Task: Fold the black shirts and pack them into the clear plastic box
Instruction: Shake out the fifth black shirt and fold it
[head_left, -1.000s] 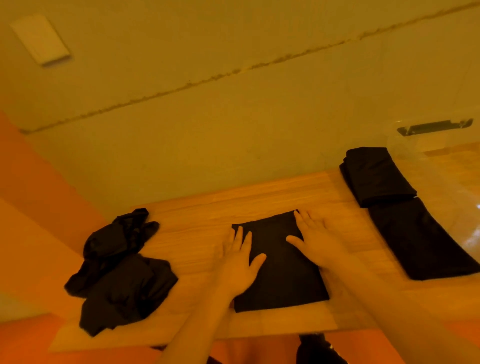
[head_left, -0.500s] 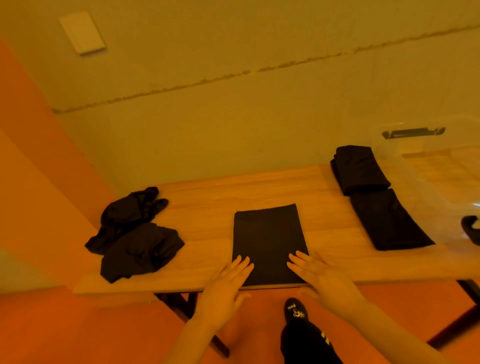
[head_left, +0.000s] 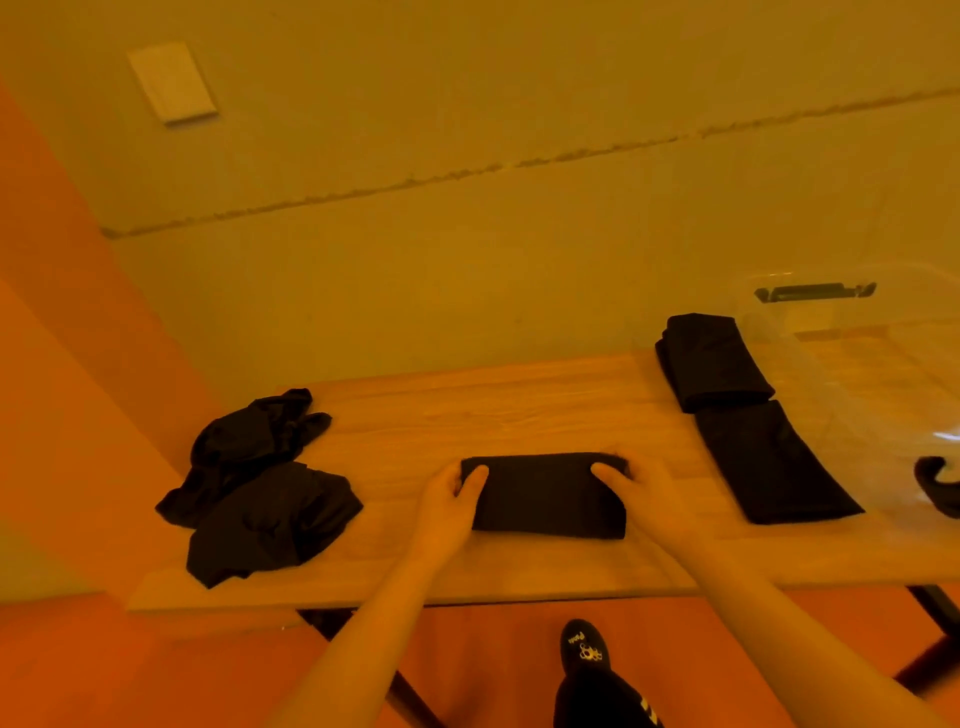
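Now folded black shirt (head_left: 548, 493) pinched at both ends between curled fingers (head_left: 475, 475).

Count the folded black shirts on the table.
3: one in both hands at centre, two beside the clear box at right. More may lie beneath.

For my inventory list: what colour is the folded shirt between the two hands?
Black, plain, no visible pattern: the folded shirt, in the head view.
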